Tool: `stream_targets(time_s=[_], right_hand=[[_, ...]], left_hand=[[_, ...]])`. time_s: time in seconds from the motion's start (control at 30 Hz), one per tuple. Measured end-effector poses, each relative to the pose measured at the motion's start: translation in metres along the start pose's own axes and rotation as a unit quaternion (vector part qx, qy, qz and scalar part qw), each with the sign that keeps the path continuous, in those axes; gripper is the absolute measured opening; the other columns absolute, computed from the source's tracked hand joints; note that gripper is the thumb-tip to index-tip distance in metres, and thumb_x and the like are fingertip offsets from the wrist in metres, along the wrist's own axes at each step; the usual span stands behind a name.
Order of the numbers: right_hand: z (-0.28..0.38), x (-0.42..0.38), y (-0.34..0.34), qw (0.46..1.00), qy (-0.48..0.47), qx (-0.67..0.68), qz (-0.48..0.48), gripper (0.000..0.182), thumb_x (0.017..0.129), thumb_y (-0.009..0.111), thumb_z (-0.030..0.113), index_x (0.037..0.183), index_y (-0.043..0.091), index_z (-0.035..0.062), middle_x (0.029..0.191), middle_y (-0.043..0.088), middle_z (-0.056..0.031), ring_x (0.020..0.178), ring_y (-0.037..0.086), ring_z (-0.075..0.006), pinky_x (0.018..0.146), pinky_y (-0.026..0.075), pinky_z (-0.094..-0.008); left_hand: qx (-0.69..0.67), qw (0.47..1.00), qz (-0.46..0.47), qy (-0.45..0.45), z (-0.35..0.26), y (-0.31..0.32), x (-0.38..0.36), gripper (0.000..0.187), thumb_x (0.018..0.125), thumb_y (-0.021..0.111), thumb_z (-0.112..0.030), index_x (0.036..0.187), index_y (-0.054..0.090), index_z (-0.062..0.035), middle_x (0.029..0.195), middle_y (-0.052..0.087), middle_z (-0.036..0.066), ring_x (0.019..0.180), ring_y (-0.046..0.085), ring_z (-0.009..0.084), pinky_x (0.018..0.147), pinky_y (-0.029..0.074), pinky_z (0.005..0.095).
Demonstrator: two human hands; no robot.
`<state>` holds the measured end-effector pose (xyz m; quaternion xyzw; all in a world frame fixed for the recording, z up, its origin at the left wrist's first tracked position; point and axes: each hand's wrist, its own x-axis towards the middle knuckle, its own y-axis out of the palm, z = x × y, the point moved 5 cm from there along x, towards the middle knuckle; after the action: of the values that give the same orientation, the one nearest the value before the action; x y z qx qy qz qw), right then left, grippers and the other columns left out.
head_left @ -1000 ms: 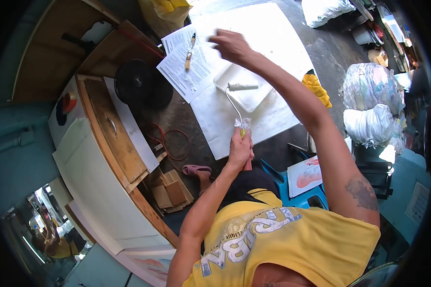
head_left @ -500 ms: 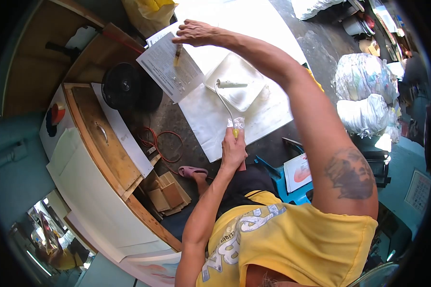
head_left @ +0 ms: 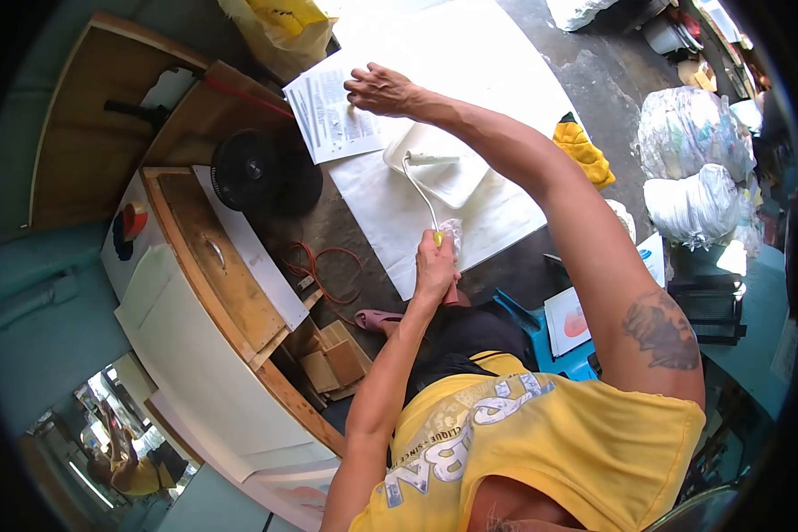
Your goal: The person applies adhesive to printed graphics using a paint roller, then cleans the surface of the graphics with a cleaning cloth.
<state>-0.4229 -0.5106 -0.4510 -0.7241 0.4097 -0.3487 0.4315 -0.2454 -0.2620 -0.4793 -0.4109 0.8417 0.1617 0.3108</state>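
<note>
Left hand (head_left: 435,269) grips the paint roller (head_left: 434,160) over the white tray (head_left: 464,184), upper centre of the head view. Right hand (head_left: 379,90), fingers curled, has shifted to the right edge of the printed sheets (head_left: 324,124); brush no longer clear. I cannot tell its grip; only the roller is confirmed held.

L hand (head_left: 436,266) clenched, R arm (head_left: 541,164) outstretched w/ R hand (head_left: 385,89) palm-down, curled.

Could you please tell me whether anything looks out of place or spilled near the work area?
The orange cord lies in loose loops on the floor near the pink sandal; this looks untidy and could perhaps trip somebody. I see no clear spill around the white tray.
</note>
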Motion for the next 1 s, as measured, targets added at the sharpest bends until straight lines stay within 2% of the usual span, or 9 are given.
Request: stream_targets(time_s=[0.17,0.27,0.37,0.53,0.7,0.77,0.8,0.93,1.0], right_hand=[[0.005,0.025,0.027,0.994,0.057,0.023,0.088,0.017,0.098,0.064,0.026,0.107,0.073,0.0148,0.106,0.062,-0.0036,0.099,0.06,-0.0166,0.075,0.054,-0.0286],[0.009,0.014,0.027,0.993,-0.052,0.014,0.109,0.021,0.098,0.063,0.027,0.112,0.073,0.0144,0.11,0.06,-0.0056,0.097,0.061,-0.0182,0.076,0.056,-0.0298],[0.003,0.002,0.026,0.979,0.059,0.089,0.172,0.022,0.102,0.054,0.024,0.101,0.073,0.0128,0.113,0.063,-0.0015,0.106,0.06,-0.0205,0.085,0.056,-0.0355],[-0.028,-0.03,-0.022,0.956,0.162,0.226,0.099,0.017,0.098,0.054,0.009,0.102,0.071,0.0093,0.084,0.069,-0.0089,0.082,0.07,-0.0203,0.069,0.058,-0.0362],[-0.02,-0.133,-0.093,0.924,0.27,0.25,0.107,0.01,0.096,0.057,0.007,0.096,0.066,0.0116,0.071,0.064,-0.0056,0.058,0.062,-0.021,0.056,0.051,-0.0399],[-0.006,-0.165,-0.108,0.938,0.253,0.228,0.066,0.01,0.092,0.06,0.007,0.096,0.067,0.0132,0.071,0.063,-0.006,0.062,0.064,-0.0237,0.056,0.051,-0.0394],[-0.001,-0.172,-0.107,0.933,0.26,0.238,0.065,0.01,0.089,0.062,0.008,0.094,0.068,0.0145,0.073,0.064,-0.0054,0.068,0.066,-0.0243,0.059,0.052,-0.0392],[0.002,-0.169,-0.105,0.931,0.264,0.248,0.047,0.015,0.088,0.062,0.006,0.096,0.071,0.0156,0.079,0.065,-0.0047,0.077,0.067,-0.0227,0.066,0.054,-0.0384],[0.001,-0.173,-0.098,0.941,0.253,0.22,0.044,0.017,0.086,0.063,0.007,0.096,0.072,0.0174,0.079,0.067,-0.0039,0.079,0.069,-0.0231,0.065,0.055,-0.0384]], left_hand=[[-0.01,1.0,-0.013,0.007,-0.004,0.003,-0.002,0.027,0.105,0.054,-0.026,0.1,0.053,0.0002,0.066,0.054,0.004,0.041,0.05,0.0119,0.036,0.041,0.0284],[-0.024,1.0,-0.012,-0.003,-0.006,0.002,-0.003,0.028,0.104,0.055,-0.027,0.101,0.054,0.001,0.066,0.054,0.004,0.041,0.051,0.0129,0.038,0.042,0.0291],[-0.016,1.0,-0.013,-0.013,-0.009,0.001,-0.005,0.029,0.104,0.055,-0.027,0.101,0.054,0.0013,0.066,0.055,0.005,0.042,0.051,0.0135,0.038,0.043,0.0294],[-0.01,1.0,-0.019,-0.005,-0.008,-0.001,-0.004,0.027,0.104,0.055,-0.025,0.1,0.055,0.0012,0.066,0.055,0.005,0.041,0.051,0.0139,0.038,0.043,0.0301],[0.038,0.999,-0.009,0.003,-0.014,-0.006,-0.003,0.03,0.102,0.055,-0.025,0.101,0.052,0.0041,0.068,0.061,0.014,0.046,0.062,0.0242,0.045,0.052,0.0387],[0.053,0.998,-0.024,0.016,-0.025,-0.007,-0.005,0.029,0.102,0.054,-0.025,0.101,0.052,0.0036,0.069,0.063,0.015,0.046,0.063,0.0243,0.045,0.052,0.0386],[0.076,0.997,-0.03,0.007,-0.029,-0.008,-0.008,0.028,0.101,0.055,-0.025,0.102,0.051,0.0033,0.075,0.066,0.023,0.059,0.068,0.0364,0.054,0.054,0.0466],[0.164,0.983,-0.057,0.062,-0.021,-0.011,0.001,0.027,0.1,0.056,-0.023,0.104,0.051,0.0032,0.088,0.066,0.034,0.091,0.063,0.0559,0.077,0.047,0.0597],[0.181,0.98,-0.052,0.064,-0.024,-0.013,-0.001,0.027,0.1,0.056,-0.023,0.104,0.051,0.0028,0.087,0.066,0.033,0.089,0.064,0.0552,0.076,0.047,0.0593]])
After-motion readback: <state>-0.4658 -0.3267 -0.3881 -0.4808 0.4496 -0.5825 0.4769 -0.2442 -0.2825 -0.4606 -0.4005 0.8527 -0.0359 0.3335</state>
